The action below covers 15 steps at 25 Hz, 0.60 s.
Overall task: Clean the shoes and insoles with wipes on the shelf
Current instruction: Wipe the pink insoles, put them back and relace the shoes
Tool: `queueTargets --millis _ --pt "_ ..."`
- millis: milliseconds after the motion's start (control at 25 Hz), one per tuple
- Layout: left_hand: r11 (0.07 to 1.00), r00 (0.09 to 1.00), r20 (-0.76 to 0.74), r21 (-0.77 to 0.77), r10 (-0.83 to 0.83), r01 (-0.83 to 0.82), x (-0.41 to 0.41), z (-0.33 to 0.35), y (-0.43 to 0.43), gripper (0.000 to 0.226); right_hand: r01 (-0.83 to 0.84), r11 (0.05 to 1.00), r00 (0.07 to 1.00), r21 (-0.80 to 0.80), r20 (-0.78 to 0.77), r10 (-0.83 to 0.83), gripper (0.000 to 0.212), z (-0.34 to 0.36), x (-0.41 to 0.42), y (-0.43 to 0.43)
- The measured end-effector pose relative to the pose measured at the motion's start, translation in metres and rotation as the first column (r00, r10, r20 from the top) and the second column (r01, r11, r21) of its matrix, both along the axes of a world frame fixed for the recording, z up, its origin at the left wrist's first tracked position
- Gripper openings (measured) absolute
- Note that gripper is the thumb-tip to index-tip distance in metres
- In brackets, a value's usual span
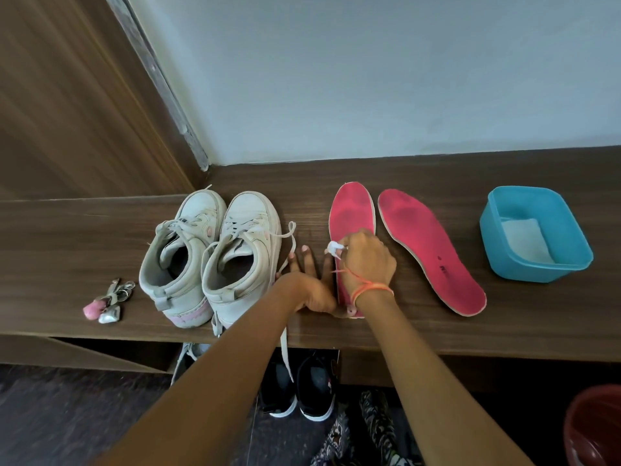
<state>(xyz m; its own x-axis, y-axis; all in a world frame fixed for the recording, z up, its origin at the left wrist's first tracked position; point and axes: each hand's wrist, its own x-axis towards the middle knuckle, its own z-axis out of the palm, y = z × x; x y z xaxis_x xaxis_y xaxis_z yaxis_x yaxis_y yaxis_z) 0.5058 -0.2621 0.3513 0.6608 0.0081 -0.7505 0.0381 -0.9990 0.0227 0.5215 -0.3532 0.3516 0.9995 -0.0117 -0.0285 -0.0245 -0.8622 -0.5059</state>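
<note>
Head view, looking down on a dark brown wooden shelf (437, 334) set against a pale wall.

- Shoes: a pair of worn white lace-up sneakers (208, 257) stands side by side on the left-centre of the shelf, toes to the wall. One loose white lace (285, 348) hangs over the front edge.
- Insoles: two pink foam insoles lie flat, right of the sneakers, just beside each other. The left insole (351, 210) lies under the hands; the right insole (433, 250) lies bare, heel angled toward the right.
- Left hand (309, 287): flat on the shelf between the sneakers and the left insole, fingers straight and spread, holding nothing. The thumb appears to press the heel end of the left insole.
- Right hand (364, 260): fingers curled, pinching a small bunched white wipe (334, 247) against the middle of the left insole near its left edge. An orange thread bracelet (373, 289) is tied on the wrist.
- Blue square plastic container (537, 270): far right of the shelf, well apart from the insoles, holding folded white wipes (524, 240).
- Small keychain with a pink charm (107, 301): left of the sneakers.
- Below the shelf: a pair of black sneakers with white soles (295, 388); a reddish-brown round vessel (594, 428) at the bottom right corner.
</note>
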Motion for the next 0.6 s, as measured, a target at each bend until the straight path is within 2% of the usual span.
queueTargets --millis 40,120,240,320,360,400,480,520,600 --pt "1.0 1.0 -0.014 -0.01 -0.009 0.009 0.001 0.002 0.0 0.099 -0.006 1.0 1.0 -0.011 -0.007 0.006 0.019 0.001 0.011 0.001" --pt "0.998 1.0 -0.012 -0.049 0.026 -0.027 0.001 0.007 0.0 0.105 0.012 1.0 0.999 -0.002 -0.03 -0.013 0.029 0.004 0.031 0.005" --pt "0.991 0.998 -0.022 -0.118 0.061 -0.063 0.001 0.004 0.004 0.11 -0.026 0.998 0.998 -0.05 -0.06 0.023 0.025 0.011 0.03 0.006" --pt "0.985 0.996 -0.05 -0.154 0.075 -0.081 0.003 -0.002 0.006 0.114 -0.18 0.981 0.962 -0.065 -0.22 0.162 0.013 0.009 0.012 -0.006" --pt "0.982 0.994 -0.08 -0.172 0.07 -0.083 0.004 -0.005 0.008 0.117 -0.315 0.945 0.919 -0.086 -0.277 0.281 0.017 0.007 -0.002 -0.011" --pt "0.98 0.992 -0.101 -0.179 0.069 -0.087 0.005 -0.005 0.009 0.119 -0.351 0.929 0.915 -0.113 -0.252 0.315 0.026 0.001 -0.009 -0.012" --pt "0.976 0.989 -0.12 -0.188 0.084 -0.106 0.006 -0.008 0.01 0.117 -0.16 0.969 0.987 -0.189 -0.032 0.157 0.03 -0.002 -0.015 -0.009" --pt "0.976 0.988 -0.128 -0.187 0.091 -0.114 0.006 -0.006 0.01 0.115 -0.097 0.979 0.993 -0.178 0.044 0.107 0.03 -0.001 -0.012 -0.006" --pt "0.986 0.991 -0.117 -0.147 0.06 -0.077 0.005 -0.004 0.008 0.115 -0.086 0.989 0.996 -0.12 0.015 0.088 0.027 0.001 -0.001 -0.003"
